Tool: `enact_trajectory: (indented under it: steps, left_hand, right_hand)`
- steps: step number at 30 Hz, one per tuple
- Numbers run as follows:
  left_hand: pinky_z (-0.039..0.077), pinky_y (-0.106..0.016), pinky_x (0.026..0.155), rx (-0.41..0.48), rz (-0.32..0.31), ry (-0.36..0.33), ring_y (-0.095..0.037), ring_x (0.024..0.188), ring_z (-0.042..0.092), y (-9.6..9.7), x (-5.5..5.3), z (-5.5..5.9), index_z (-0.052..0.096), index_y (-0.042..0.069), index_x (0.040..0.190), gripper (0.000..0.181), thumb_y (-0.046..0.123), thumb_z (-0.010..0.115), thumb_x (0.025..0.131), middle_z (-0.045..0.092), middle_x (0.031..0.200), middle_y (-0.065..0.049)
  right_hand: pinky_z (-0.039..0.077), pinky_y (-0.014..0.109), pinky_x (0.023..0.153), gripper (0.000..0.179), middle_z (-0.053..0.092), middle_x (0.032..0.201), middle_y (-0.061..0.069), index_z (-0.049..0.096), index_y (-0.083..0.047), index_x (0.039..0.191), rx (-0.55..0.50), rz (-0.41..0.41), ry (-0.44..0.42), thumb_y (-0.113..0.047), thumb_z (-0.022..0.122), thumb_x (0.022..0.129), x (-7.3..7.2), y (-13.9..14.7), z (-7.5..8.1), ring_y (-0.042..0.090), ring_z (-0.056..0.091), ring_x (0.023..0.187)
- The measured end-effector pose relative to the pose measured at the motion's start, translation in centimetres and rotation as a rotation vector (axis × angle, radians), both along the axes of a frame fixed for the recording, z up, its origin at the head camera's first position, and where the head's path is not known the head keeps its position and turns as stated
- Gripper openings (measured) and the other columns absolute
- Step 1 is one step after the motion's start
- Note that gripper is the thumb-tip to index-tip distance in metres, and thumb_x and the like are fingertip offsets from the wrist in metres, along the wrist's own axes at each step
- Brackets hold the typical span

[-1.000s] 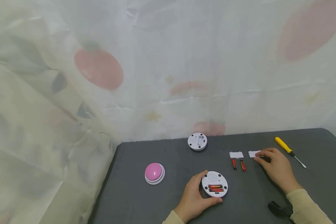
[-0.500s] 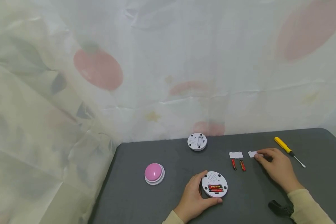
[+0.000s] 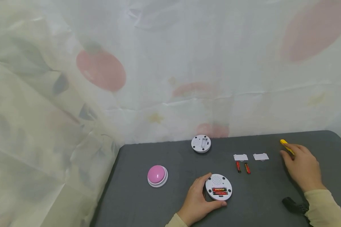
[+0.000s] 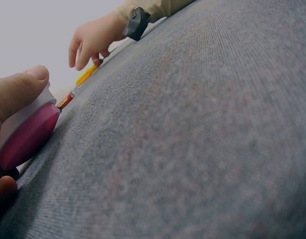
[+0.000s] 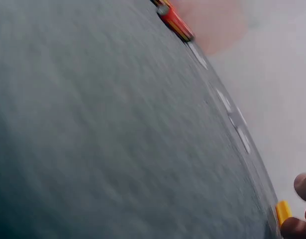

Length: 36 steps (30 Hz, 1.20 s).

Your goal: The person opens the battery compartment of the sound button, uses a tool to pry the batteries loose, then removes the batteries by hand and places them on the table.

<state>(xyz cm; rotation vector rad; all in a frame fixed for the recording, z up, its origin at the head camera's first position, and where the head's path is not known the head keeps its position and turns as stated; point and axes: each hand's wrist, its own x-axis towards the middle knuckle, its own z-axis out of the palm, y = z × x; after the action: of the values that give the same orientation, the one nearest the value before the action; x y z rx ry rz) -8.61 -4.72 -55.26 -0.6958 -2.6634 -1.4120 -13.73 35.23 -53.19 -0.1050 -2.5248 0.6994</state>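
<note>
My left hand grips a round white push-button device between thumb and fingers, underside up. Two red batteries lie in its uncovered compartment. In the left wrist view its pink dome faces down toward the cloth. At the right, my right hand is over a yellow-handled screwdriver, which lies on the table. Thumb and fingers are at the handle, a fingertip standing apart from it in the right wrist view. The hand covers the screwdriver's shaft in the head view.
Two white battery covers lie left of the right hand, with two loose red batteries below the left cover. A second white device sits underside up at the back. A pink-topped button stands on the left. Behind hangs a patterned curtain.
The right hand has left the right-hand battery cover and moved right to the screwdriver's handle; the cover now lies fully visible. The left hand and its device have stayed put.
</note>
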Motion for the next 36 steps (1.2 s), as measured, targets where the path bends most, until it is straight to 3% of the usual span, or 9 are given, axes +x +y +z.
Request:
enact_trajectory:
  steps: [3,9,14,19,24,36]
  left_hand:
    - [0.048,-0.042,0.115,0.0,0.001,0.009,-0.014,0.137,0.058,0.0,0.0,0.0,0.053,0.013,0.158,0.1,0.05,0.099,0.078,0.061,0.15,0.005]
    - [0.048,-0.041,0.116,0.001,0.0,0.006,-0.014,0.137,0.057,0.1,0.0,0.1,0.053,0.013,0.159,0.1,0.05,0.099,0.078,0.06,0.15,0.005]
    - [0.048,-0.041,0.116,-0.008,0.002,0.003,-0.014,0.137,0.057,0.1,0.0,0.2,0.053,0.013,0.159,0.1,0.051,0.099,0.078,0.061,0.15,0.005]
    - [0.048,-0.041,0.115,-0.018,0.002,0.006,-0.014,0.137,0.057,0.1,0.0,0.2,0.053,0.014,0.159,0.1,0.052,0.098,0.079,0.061,0.15,0.005]
    - [0.048,-0.041,0.115,-0.024,0.002,0.007,-0.014,0.136,0.058,0.1,0.1,0.2,0.052,0.014,0.159,0.1,0.053,0.098,0.08,0.061,0.149,0.004]
    - [0.048,-0.041,0.116,-0.028,0.001,0.007,-0.013,0.139,0.056,0.1,0.1,0.1,0.051,0.016,0.16,0.1,0.055,0.096,0.081,0.059,0.152,0.006]
  right_hand:
    - [0.047,0.079,0.083,0.047,0.057,0.133,0.044,0.062,0.012,0.14,0.027,-0.019,-0.065,-0.008,0.077,0.099,0.0,0.7,0.2,0.065,0.057,0.112]
    - [0.048,0.077,0.076,0.058,0.053,0.133,0.048,0.052,0.014,0.148,0.046,-0.058,-0.221,-0.012,0.075,0.102,0.0,1.6,0.7,0.068,0.056,0.11]
    - [0.048,0.077,0.077,0.056,0.049,0.132,0.049,0.052,0.017,0.145,0.059,-0.089,-0.309,-0.014,0.074,0.103,0.0,1.9,0.6,0.069,0.054,0.109]
    - [0.05,0.073,0.07,0.048,0.048,0.126,0.047,0.058,0.013,0.14,0.074,-0.083,-0.311,-0.014,0.074,0.103,0.0,1.8,0.4,0.065,0.057,0.102]
    - [0.05,0.067,0.06,0.043,0.049,0.12,0.045,0.061,0.012,0.137,0.082,-0.023,-0.303,-0.015,0.073,0.106,0.1,2.3,0.4,0.062,0.059,0.092]
    - [0.049,0.069,0.074,0.046,0.055,0.115,0.037,0.059,0.019,0.129,-0.012,0.04,-0.173,-0.019,0.073,0.107,-0.1,1.5,1.0,0.054,0.057,0.096]
